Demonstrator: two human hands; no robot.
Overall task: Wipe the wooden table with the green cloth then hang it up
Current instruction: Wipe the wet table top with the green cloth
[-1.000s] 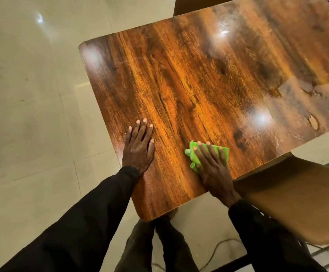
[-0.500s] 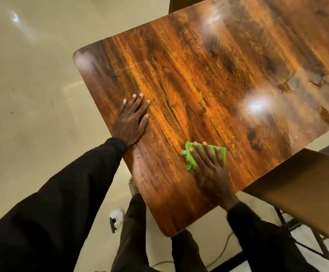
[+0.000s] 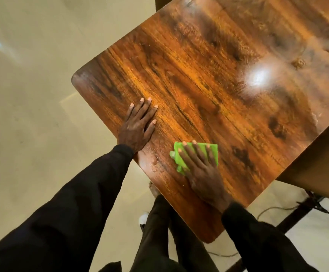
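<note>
Green cloth (image 3: pixel 215 154) flat beneath right fingers (image 3: pixel 188 154)

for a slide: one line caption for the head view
Right hand presses a green cloth on the wooden table while the left hand rests flat nearby.

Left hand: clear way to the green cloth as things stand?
Probably yes. The left hand lies flat on the wooden table beside the green cloth, only bare tabletop between them. The right hand presses flat on the cloth, covering much of it, leaving its edges free.
</note>
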